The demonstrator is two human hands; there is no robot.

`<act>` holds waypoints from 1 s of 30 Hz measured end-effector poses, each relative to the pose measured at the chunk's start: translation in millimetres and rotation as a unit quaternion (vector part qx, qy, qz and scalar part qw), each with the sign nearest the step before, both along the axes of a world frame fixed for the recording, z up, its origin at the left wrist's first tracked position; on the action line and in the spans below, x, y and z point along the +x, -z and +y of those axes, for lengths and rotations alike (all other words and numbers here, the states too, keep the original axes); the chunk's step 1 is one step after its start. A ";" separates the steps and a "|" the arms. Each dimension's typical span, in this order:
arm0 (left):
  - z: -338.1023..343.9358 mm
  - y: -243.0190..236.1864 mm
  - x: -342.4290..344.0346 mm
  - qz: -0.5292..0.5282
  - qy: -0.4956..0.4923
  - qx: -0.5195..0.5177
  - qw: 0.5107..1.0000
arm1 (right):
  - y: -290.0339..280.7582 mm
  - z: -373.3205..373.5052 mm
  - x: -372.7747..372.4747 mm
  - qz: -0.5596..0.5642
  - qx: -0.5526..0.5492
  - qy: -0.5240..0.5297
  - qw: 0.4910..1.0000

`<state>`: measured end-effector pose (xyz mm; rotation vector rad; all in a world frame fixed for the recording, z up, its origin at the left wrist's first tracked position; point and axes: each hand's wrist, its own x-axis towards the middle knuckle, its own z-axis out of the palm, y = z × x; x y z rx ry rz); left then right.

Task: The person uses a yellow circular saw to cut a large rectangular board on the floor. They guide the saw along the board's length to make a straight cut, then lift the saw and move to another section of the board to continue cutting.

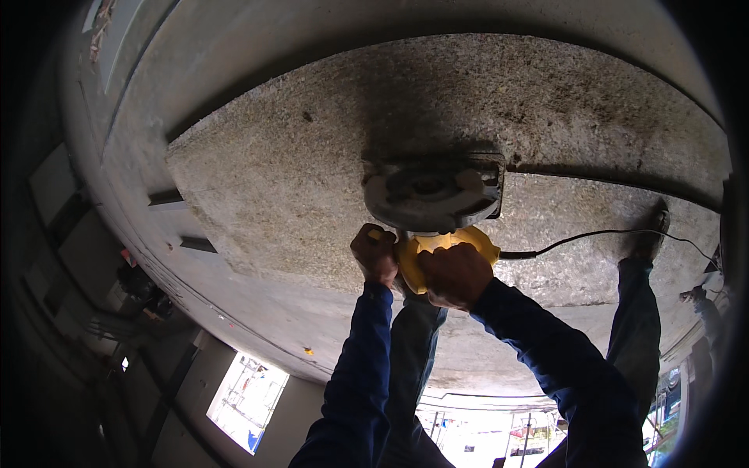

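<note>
A circular saw with a dark round blade guard [425, 195] and a yellow body [476, 238] rests on a large speckled grey-brown board [265, 179]. My right hand [456, 274] is closed round its yellow rear handle. Beside it my left hand [376, 253] is wrapped round a side grip of the saw, a bit of yellow showing at the fingers. A narrow dark slit [608, 181] runs in the board from the saw to the right edge. The blade itself is hidden under the guard.
A black power cord [597, 232] leads right from the saw, across my shoe [649, 232] on the board. Dark strips [197, 244] stick out under the board's left edge. A small yellow object [309, 351] lies on the floor. A bright window opening [248, 402] is at lower left.
</note>
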<state>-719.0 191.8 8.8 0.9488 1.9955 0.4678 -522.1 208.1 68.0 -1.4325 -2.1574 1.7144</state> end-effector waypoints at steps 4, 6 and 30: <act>3.8 0.7 -0.8 -0.020 -0.029 -0.031 0.999 | 0.2 -2.2 -7.0 -0.037 -0.016 -0.032 0.999; 6.3 0.0 0.4 -0.026 -0.020 -0.020 0.999 | -0.6 -2.6 -8.2 -0.044 -0.002 -0.024 0.999; 15.6 -1.0 -0.3 0.012 0.054 -0.036 0.998 | 1.4 -2.7 -10.7 -0.072 -0.012 -0.076 0.994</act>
